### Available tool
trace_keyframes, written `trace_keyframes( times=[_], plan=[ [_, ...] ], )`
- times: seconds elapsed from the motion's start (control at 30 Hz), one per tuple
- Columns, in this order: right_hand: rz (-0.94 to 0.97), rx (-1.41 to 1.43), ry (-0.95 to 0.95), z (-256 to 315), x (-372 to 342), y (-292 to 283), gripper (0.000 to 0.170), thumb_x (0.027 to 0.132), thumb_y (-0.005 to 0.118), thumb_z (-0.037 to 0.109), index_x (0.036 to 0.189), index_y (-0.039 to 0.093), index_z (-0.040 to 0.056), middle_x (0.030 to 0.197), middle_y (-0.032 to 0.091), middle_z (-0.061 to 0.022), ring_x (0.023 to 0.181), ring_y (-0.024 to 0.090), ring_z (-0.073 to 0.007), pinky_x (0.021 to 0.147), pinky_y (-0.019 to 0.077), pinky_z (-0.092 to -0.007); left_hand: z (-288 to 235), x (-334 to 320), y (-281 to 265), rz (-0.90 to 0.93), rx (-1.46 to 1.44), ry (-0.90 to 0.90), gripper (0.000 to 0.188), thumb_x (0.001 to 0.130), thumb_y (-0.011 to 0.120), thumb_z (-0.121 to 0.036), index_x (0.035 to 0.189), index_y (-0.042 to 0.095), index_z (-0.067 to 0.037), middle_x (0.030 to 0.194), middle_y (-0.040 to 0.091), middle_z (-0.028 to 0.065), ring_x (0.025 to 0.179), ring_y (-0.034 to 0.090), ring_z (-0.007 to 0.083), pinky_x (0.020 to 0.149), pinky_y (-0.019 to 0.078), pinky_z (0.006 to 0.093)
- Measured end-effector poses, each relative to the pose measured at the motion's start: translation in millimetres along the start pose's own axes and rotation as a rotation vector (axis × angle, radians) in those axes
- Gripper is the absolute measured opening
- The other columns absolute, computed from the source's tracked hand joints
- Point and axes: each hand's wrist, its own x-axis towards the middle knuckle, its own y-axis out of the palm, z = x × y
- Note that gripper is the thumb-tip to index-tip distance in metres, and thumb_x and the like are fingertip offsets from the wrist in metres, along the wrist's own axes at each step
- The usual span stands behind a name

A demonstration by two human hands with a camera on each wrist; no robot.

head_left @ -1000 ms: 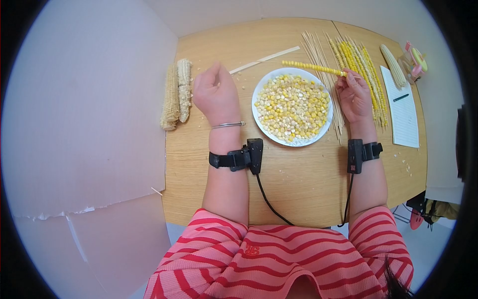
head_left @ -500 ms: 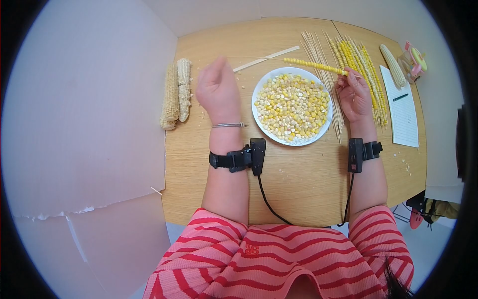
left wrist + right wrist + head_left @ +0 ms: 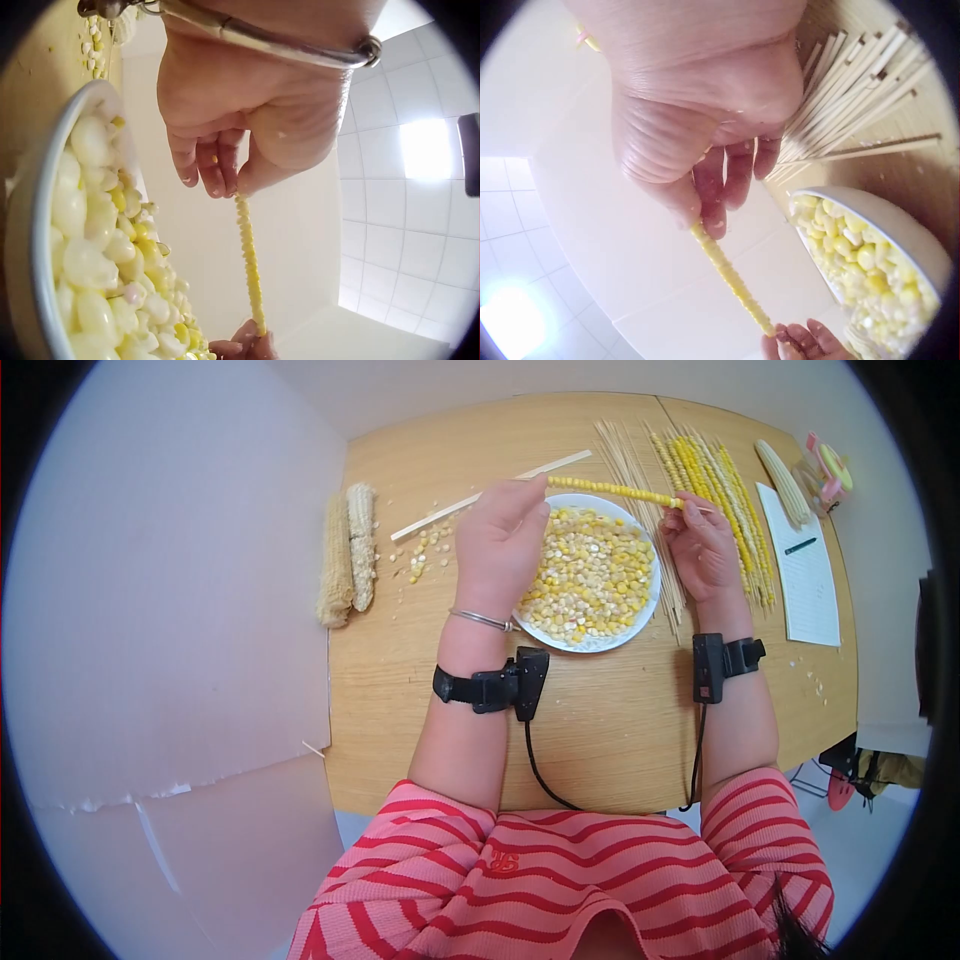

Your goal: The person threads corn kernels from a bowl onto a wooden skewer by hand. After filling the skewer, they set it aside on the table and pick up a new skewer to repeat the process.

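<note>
A skewer threaded with yellow corn kernels (image 3: 615,489) is stretched between both hands, above the far side of the plate. My right hand (image 3: 703,550) pinches its right end between thumb and fingers. At the other end, the left hand (image 3: 503,545) has thumb and fingertips closed on the tip, as the left wrist view shows with the kernel row (image 3: 249,259) running down from them. Loose white and yellow corn kernels (image 3: 590,575) fill the white plate (image 3: 590,647), which the left hand partly overlaps in the head view.
Bare skewers (image 3: 640,510) lie right of the plate, beside several kernel-filled skewers (image 3: 715,485). Farther right are a lined notepad (image 3: 812,605), a pen (image 3: 800,546), a corn cob (image 3: 783,482) and a pink-handled container (image 3: 828,470). Stripped cobs (image 3: 362,550) and a flat stick (image 3: 430,518) lie left.
My left hand has moved right, from beside the plate to the skewer's left end, uncovering loose kernels on the table. The right hand keeps its hold, nearly still.
</note>
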Motion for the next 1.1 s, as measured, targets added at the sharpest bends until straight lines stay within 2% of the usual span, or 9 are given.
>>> trace_keyframes(
  times=[0.23,0.3,0.33,0.5,0.73,0.83,0.9,1.03,1.1],
  plan=[
    [0.010,0.018,-0.010,0,1,-1,0.023,0.086,0.058,0.012,0.105,0.058,0.0000,0.090,0.060,-0.0076,0.076,0.054,-0.0125,0.074,0.0431,-0.0269,-4,1,-4,0.049,-0.096,-0.041,0.028,0.079,0.060,0.002,0.107,0.062,-0.003,0.094,0.061,0.0042,0.089,0.057,0.0111,0.080,0.0462,0.0221],
    [0.000,0.021,-0.013,0,3,-1,0.023,0.086,0.058,0.012,0.105,0.058,0.0002,0.090,0.060,-0.0079,0.076,0.053,-0.0120,0.073,0.0429,-0.0266,-8,0,-6,0.020,-0.192,-0.201,0.025,0.079,0.061,0.002,0.104,0.063,-0.001,0.095,0.062,0.0049,0.092,0.056,0.0107,0.081,0.0461,0.0222],
    [-0.039,0.059,-0.005,1,4,-1,0.022,0.086,0.058,0.012,0.105,0.058,0.0003,0.091,0.061,-0.0083,0.075,0.052,-0.0115,0.073,0.0429,-0.0261,-7,1,-9,0.021,-0.192,-0.200,0.025,0.079,0.061,0.002,0.104,0.063,-0.001,0.095,0.062,0.0049,0.092,0.056,0.0107,0.081,0.0461,0.0222],
    [-0.090,0.096,-0.006,2,3,0,0.021,0.086,0.058,0.012,0.104,0.058,0.0005,0.093,0.061,-0.0102,0.073,0.051,-0.0106,0.072,0.0430,-0.0248,1,-1,-22,0.218,0.323,-0.106,0.021,0.073,0.065,-0.005,0.094,0.067,-0.003,0.091,0.063,0.0084,0.085,0.060,0.0162,0.077,0.0467,0.0262],
    [-0.078,0.102,-0.003,2,2,1,0.021,0.085,0.058,0.011,0.103,0.058,0.0003,0.092,0.062,-0.0114,0.072,0.051,-0.0115,0.071,0.0434,-0.0247,0,1,-19,0.338,0.596,0.098,0.021,0.070,0.064,-0.007,0.090,0.067,-0.002,0.081,0.063,0.0111,0.077,0.060,0.0229,0.072,0.0469,0.0285],
    [-0.078,0.106,-0.003,2,3,0,0.021,0.085,0.058,0.011,0.103,0.058,0.0002,0.092,0.062,-0.0112,0.072,0.051,-0.0116,0.071,0.0434,-0.0248,2,0,-17,0.272,0.599,0.029,0.018,0.073,0.064,-0.007,0.089,0.066,-0.001,0.077,0.063,0.0091,0.074,0.060,0.0196,0.069,0.0474,0.0275],
    [-0.077,0.109,-0.001,2,3,0,0.021,0.085,0.058,0.011,0.103,0.058,0.0002,0.092,0.062,-0.0112,0.072,0.051,-0.0116,0.071,0.0435,-0.0249,-3,-1,-17,0.186,0.367,-0.280,0.015,0.076,0.063,-0.008,0.089,0.066,0.000,0.078,0.064,0.0068,0.073,0.059,0.0140,0.065,0.0471,0.0252],
    [-0.079,0.105,-0.001,2,2,1,0.021,0.085,0.058,0.011,0.103,0.058,0.0001,0.092,0.062,-0.0109,0.072,0.051,-0.0115,0.072,0.0435,-0.0249,-4,1,-23,0.146,0.175,-0.410,0.014,0.078,0.063,-0.008,0.090,0.066,0.000,0.078,0.064,0.0043,0.073,0.057,0.0090,0.064,0.0463,0.0225],
    [-0.081,0.100,0.000,3,2,1,0.022,0.085,0.059,0.011,0.104,0.058,0.0001,0.092,0.061,-0.0110,0.072,0.051,-0.0115,0.072,0.0435,-0.0249,3,2,-27,0.055,0.076,-0.448,0.016,0.077,0.064,-0.005,0.091,0.066,0.001,0.078,0.064,0.0028,0.071,0.056,0.0078,0.064,0.0459,0.0213]
  ],
)
